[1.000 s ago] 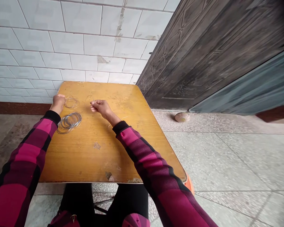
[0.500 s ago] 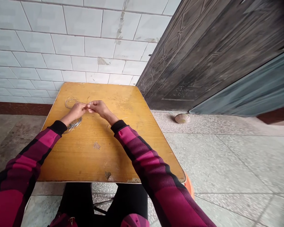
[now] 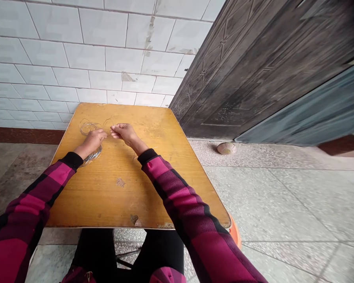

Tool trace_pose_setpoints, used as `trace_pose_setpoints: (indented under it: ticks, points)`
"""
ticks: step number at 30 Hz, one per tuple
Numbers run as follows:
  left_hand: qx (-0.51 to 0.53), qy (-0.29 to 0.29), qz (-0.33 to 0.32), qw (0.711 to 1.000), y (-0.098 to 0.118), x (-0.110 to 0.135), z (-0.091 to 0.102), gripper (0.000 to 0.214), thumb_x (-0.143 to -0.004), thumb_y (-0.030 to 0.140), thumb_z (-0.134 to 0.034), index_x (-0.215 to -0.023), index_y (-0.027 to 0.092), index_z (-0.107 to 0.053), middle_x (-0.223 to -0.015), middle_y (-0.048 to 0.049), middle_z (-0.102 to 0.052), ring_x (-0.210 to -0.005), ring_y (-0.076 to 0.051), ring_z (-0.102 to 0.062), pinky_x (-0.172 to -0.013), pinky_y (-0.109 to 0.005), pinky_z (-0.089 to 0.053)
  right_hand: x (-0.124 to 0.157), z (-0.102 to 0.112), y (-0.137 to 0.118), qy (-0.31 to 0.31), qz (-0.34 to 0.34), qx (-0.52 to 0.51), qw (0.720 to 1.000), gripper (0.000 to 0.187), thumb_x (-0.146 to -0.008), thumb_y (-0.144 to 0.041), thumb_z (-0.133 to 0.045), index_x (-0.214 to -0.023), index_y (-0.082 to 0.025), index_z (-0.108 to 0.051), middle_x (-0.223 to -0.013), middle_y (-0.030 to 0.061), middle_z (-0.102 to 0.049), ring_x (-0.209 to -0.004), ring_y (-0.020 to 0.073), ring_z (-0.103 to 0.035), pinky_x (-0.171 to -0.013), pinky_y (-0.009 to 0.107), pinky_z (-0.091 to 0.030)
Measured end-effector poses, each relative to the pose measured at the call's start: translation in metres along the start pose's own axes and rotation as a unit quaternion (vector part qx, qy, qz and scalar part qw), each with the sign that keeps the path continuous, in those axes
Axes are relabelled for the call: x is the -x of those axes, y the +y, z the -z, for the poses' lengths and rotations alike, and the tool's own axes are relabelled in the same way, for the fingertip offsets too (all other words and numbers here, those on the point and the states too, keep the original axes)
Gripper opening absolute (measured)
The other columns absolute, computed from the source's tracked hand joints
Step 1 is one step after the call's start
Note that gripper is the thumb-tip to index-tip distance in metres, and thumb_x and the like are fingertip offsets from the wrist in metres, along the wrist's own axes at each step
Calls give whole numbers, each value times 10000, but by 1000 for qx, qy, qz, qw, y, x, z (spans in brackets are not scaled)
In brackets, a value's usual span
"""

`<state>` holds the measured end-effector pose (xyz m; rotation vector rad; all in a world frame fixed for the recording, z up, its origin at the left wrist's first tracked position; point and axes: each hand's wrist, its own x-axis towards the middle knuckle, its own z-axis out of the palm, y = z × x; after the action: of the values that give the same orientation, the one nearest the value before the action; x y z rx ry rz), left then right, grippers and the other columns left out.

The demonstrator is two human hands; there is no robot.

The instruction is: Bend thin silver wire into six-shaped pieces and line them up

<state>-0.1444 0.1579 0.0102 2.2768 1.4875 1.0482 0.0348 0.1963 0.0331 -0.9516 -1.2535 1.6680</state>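
Note:
Over the far left part of the wooden table, both my hands are pinched closed on thin wire. My left hand grips it at the fingertips, palm down. A short gap to the right, my right hand pinches a fine strand whose end sticks up above the fingers. Behind my left hand lies a loose coil of thin wire. A thicker bundle of silvery wire shows beside my left wrist, partly hidden by it. The exact course of the wire between my fingers is too fine to make out.
White wall tiles rise behind the table. To the right stand a dark carved door and a round pale object on the floor. Something orange shows under the table's near right corner. A thin wire piece lies past my right wrist.
My hands were touching at the fingertips and are now a little apart. The left hand has shifted slightly left and down; the right has barely moved.

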Motion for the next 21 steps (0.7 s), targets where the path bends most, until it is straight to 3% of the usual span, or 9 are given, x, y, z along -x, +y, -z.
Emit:
trace_pose_setpoints:
  ticks: [6,10,12,17,21]
  points:
    - [28,-16,21,999,9,0,0,53,-723,172,-645,-703,191,-691,-726,-32,-620,-684,-177,-534,-713,-309,-407,-1,0,-2,19,-19,-28,999,250,-934,-149,-536,-692,-149,-597,-619,-2,-666,-502,66,-603,-537,176,-529]
    - [207,-84,104,969,22,-4,5,95,-727,245,-658,-785,176,-690,-700,-7,-609,-624,-139,-520,-597,-259,-379,-1,-7,4,-18,10,6,1000,221,-918,-155,-543,-704,-158,-596,-626,-18,-666,-509,66,-608,-526,171,-518]
    - [274,-88,139,947,27,-6,7,127,-752,287,-639,-773,169,-681,-708,-18,-620,-610,-126,-521,-552,-239,-357,-1,-10,7,-27,35,51,998,210,-896,-184,-588,-687,-166,-590,-584,-37,-640,-497,65,-597,-514,162,-504]
    - [348,30,232,908,37,-6,3,32,-684,185,-650,-689,154,-650,-608,-2,-573,-489,-83,-437,-451,-214,-284,-1,-14,11,-41,116,208,970,238,-849,-185,-642,-622,-190,-570,-510,-45,-596,-483,80,-593,-496,166,-464]
    - [368,98,271,884,46,-6,7,40,-663,122,-640,-693,143,-655,-614,-4,-577,-468,-73,-434,-420,-207,-278,3,-17,8,-29,155,233,960,211,-857,-191,-625,-653,-195,-572,-591,-34,-626,-500,74,-603,-504,166,-464]
